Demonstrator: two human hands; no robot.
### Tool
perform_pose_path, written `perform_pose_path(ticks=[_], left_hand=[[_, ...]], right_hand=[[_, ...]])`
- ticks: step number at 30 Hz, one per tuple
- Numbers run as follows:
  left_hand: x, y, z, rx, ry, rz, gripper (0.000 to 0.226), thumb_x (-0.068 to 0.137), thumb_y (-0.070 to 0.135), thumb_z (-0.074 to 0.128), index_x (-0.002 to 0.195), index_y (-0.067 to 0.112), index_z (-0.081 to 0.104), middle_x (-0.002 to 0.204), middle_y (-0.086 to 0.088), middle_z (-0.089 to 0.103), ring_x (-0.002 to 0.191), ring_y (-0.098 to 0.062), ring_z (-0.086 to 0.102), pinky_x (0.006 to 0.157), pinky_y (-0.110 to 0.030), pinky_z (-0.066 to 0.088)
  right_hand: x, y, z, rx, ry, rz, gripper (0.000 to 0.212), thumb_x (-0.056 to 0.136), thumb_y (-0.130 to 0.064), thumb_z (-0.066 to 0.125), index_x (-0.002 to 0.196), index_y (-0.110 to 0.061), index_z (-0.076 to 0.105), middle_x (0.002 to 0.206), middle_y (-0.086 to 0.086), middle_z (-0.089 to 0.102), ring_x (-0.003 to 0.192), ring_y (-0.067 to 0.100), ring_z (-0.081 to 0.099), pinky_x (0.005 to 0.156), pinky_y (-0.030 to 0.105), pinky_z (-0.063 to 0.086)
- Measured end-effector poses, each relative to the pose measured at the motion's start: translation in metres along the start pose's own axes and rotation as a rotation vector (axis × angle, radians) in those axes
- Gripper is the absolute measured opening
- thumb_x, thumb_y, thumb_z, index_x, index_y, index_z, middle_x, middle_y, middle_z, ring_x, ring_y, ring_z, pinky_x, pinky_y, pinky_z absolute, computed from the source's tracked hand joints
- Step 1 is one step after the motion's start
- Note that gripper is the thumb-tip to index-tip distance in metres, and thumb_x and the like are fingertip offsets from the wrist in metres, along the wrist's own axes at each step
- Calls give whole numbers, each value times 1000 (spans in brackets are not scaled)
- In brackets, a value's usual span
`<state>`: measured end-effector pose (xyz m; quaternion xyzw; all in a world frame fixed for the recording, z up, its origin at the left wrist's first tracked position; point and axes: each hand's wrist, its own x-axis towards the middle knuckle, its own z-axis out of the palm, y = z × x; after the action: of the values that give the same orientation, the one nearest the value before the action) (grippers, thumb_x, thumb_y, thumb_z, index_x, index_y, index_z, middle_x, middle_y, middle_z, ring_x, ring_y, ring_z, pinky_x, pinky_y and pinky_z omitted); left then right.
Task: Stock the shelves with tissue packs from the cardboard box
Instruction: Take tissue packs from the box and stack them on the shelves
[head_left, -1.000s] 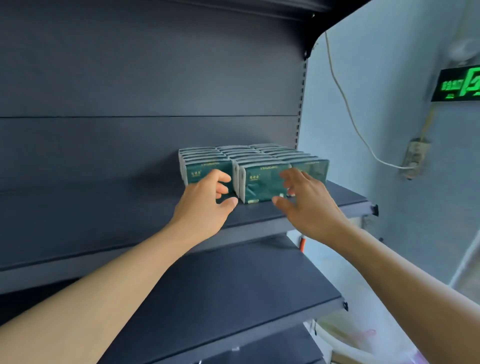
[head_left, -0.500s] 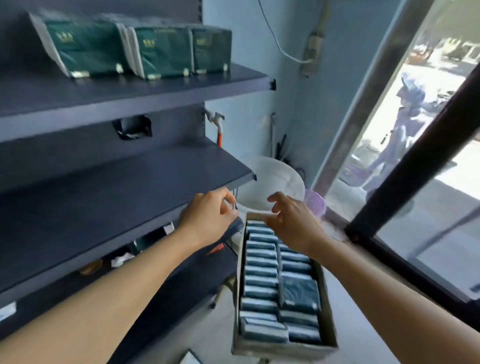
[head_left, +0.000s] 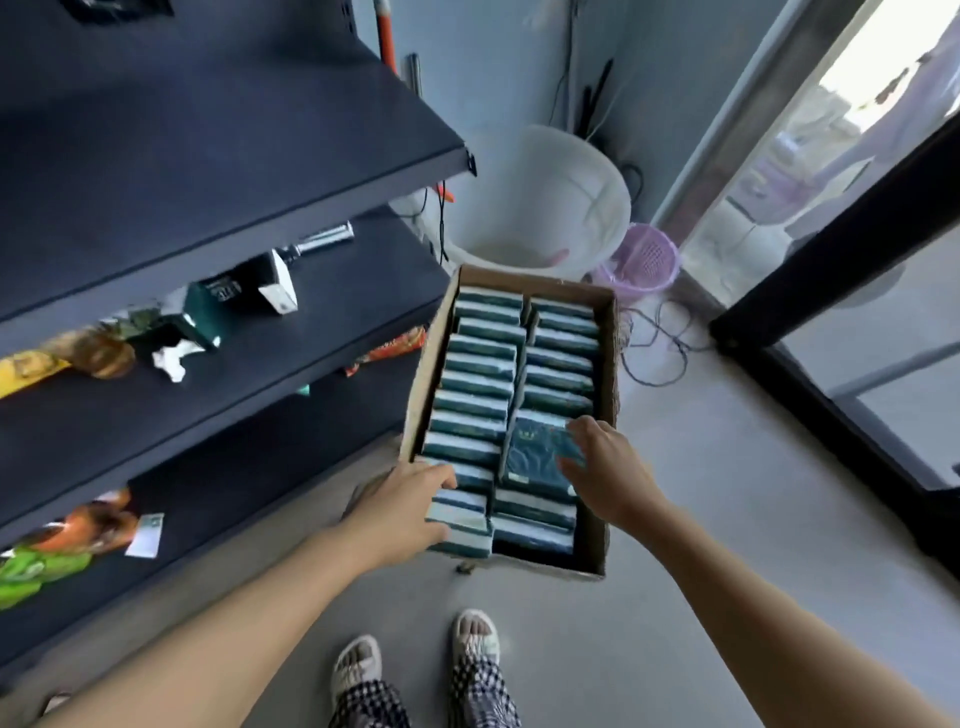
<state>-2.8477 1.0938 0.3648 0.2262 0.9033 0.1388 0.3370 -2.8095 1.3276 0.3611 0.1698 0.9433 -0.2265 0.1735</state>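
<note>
1. Head view: the cardboard box (head_left: 607, 332) sits on the floor beside the shelves (head_left: 234, 156), holding 2 rows of tissue packs on edge.
2. The left hand (head_left: 402, 512) curls onto the nearest left-row pack (head_left: 460, 519); whether it has clamped is unclear.
3. The right hand (head_left: 608, 470) touches the flat-lying pack (head_left: 535, 454) with loose fingers; no grip shows.

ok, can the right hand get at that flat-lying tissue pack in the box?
Probably yes: the right hand already has its fingers on the flat pack, which lies on top of the upright packs with nothing over it.
</note>
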Motion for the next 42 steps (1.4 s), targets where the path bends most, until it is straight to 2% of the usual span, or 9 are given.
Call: perform_pose_path(ticks=[5,11,15,20,26,31,34,38,42], left_hand=[[18,-11,41,279,-103,5,70,76,29,70,136,31,34,137,12,33,132,-10,28,101,-30,28],[35,-16,51,68,138,-105,36,83,25,66,115,31,50,122,15,49,114,-12,48,80,-29,42],[56,-21,49,-135,235,-173,33,82,27,70,110,32,54,122,16,54,110,-14,54,85,-33,48],[77,-35,45,-162,19,-231,41,85,31,68,124,31,56,132,6,54,120,-19,50,97,-39,45],[68,-37,17,-281,47,-226,15,82,30,71,94,25,64,95,2,65,86,-18,60,81,-38,51],[37,-35,-26,-428,166,-201,9,80,26,73,81,25,64,83,4,69,82,-16,64,78,-32,49],[9,-33,-63,-538,260,-143,6,83,21,71,87,20,67,83,5,71,80,-12,66,81,-32,50],[-36,-34,-117,-660,340,-128,11,90,18,63,97,10,67,76,7,65,68,-3,57,67,-25,45],[-87,-39,-167,-673,456,-140,13,92,16,59,99,7,65,77,-2,63,65,-10,55,52,-19,47]], right_hand=[[32,26,29,33,-46,-10,55,89,-25,57,138,-15,36,136,7,41,126,26,37,103,38,37],[61,40,51,-30,-91,-22,73,86,-34,61,146,-20,22,148,4,32,136,27,26,110,44,29],[67,48,60,-49,-161,26,79,81,-39,67,144,-16,23,142,7,35,130,29,31,106,43,33],[66,49,63,-18,-201,65,69,74,-39,75,128,-12,42,124,10,40,117,29,37,98,38,37],[60,39,40,29,-196,-50,32,86,-26,64,112,-13,51,97,2,52,89,23,52,70,30,40],[44,9,-13,34,-121,-180,32,89,-21,60,118,-13,49,92,1,53,76,18,48,54,18,33],[35,-21,-51,42,-62,-256,37,89,-22,62,123,-16,48,98,1,58,80,18,50,61,24,35],[25,-72,-101,37,45,-376,44,85,-19,65,126,-16,51,110,3,60,96,21,54,78,27,37],[6,-130,-144,9,88,-474,34,85,-15,63,118,-17,53,100,2,60,92,22,53,73,25,34]])
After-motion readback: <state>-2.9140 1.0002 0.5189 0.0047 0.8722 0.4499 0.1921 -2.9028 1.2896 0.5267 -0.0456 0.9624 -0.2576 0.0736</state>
